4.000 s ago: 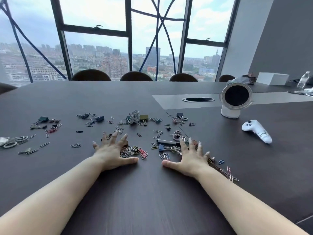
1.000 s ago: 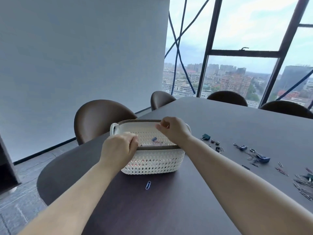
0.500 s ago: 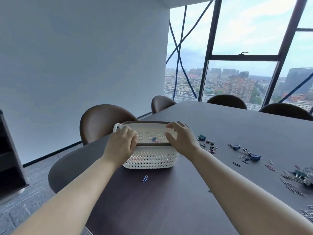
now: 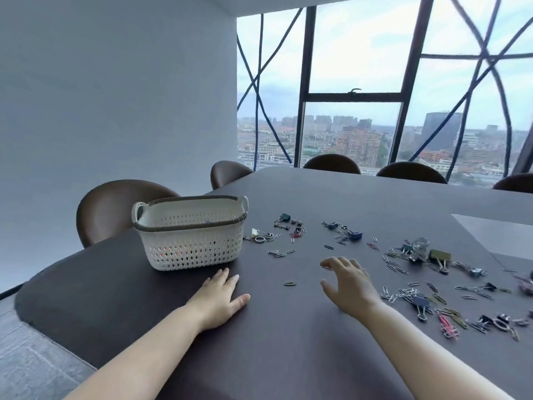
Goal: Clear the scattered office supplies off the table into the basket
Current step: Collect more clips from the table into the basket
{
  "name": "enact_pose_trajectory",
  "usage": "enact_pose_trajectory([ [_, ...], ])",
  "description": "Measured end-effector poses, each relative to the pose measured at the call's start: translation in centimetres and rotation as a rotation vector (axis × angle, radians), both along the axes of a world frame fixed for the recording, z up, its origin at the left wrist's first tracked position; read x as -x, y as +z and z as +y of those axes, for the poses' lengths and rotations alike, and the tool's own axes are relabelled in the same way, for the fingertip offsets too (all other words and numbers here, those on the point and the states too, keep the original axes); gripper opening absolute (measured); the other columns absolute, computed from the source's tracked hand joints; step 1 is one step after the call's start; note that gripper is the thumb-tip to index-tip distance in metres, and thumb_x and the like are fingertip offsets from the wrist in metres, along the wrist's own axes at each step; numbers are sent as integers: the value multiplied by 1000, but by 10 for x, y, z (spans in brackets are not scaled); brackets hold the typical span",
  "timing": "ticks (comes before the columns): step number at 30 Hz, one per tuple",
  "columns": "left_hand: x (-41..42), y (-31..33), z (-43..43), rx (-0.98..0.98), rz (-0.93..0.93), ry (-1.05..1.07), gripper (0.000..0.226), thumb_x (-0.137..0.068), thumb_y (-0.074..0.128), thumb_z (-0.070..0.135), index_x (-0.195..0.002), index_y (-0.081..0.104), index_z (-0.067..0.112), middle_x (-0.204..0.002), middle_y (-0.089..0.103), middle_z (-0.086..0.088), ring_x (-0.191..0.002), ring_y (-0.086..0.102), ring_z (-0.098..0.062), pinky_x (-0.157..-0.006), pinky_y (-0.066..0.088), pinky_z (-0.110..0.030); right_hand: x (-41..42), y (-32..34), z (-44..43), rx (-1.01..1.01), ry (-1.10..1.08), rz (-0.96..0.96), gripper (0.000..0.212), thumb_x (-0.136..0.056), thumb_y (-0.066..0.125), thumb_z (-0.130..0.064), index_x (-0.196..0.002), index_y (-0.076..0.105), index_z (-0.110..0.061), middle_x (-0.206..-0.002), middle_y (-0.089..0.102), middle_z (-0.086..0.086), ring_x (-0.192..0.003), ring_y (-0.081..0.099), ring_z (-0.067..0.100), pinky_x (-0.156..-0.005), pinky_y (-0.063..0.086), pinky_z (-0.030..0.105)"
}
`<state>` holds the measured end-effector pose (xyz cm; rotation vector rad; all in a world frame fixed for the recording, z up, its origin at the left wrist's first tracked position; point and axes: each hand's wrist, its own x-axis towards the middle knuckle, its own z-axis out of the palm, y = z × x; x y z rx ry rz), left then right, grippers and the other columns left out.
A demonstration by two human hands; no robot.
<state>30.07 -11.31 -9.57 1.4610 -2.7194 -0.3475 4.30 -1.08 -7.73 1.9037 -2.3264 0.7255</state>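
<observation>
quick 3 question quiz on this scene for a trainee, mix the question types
1. True or false: the left hand lies flat on the table.
2. The basket stands where from the scattered clips? A) right B) left C) among them
3. Fill in: the right hand holds ____.

Key: 1 true. 2 B. 3 nothing; it hovers open near a lone paper clip.

One basket (image 4: 190,243), five chairs (image 4: 115,209)
</observation>
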Motion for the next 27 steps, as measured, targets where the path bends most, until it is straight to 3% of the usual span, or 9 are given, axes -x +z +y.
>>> enact_pose_trajectory([
  [5,82,4,22,-30,20,-165,78,-91,31,58,-147,-3,15,-156,-9,-9,-144,-9,-19,-118,-2,-36,56,0,74,-31,-193,-8,40,-86,56,-36,-124,48,-25,-132,51,-3,-127,38,21,-105,31,36],
  [10,174,6,50,-33,-30,-300,86,-86,27,67,-148,-1,14,-157,-6,-11,-145,-8,-20,-119,-1,-37,99,-4,157,-17,-394,-46,39,-87,56,-36,-123,49,-23,-132,52,-2,-126,41,20,-105,33,36],
  [14,226,8,93,-21,-25,-444,78,-91,27,58,-147,-3,12,-157,-5,-11,-145,-6,-19,-119,0,-35,115,-6,210,-1,-553,-35,41,-86,55,-36,-125,49,-24,-134,50,-1,-128,41,21,-105,32,36],
  [18,255,8,129,-41,-31,-602,88,-86,34,65,-147,-4,15,-157,-6,-8,-145,-8,-18,-119,-1,-35,122,-4,254,-18,-771,54,49,-85,51,-49,-128,45,-26,-137,49,-1,-128,39,24,-104,29,41],
  [20,263,9,143,-52,-35,-671,95,-81,40,68,-147,-6,18,-157,-9,-6,-144,-10,-16,-119,-1,-37,123,-4,277,-146,-944,55,71,-81,43,-67,-137,34,-25,-147,36,4,-136,28,31,-107,24,49],
  [23,272,7,152,-28,-14,-697,96,-79,42,70,-147,-6,22,-156,-13,-2,-143,-15,-17,-119,-3,-40,124,-7,298,-408,-1103,-120,98,-73,31,-82,-147,6,-23,-158,1,8,-142,-3,42,-110,8,63],
  [27,280,3,152,-3,1,-648,87,-83,36,68,-147,-3,24,-157,-12,-1,-144,-14,-18,-117,-4,-39,128,-20,288,-479,-1063,-201,89,-81,23,-75,-148,3,-19,-157,-3,14,-144,-7,38,-114,0,56],
])
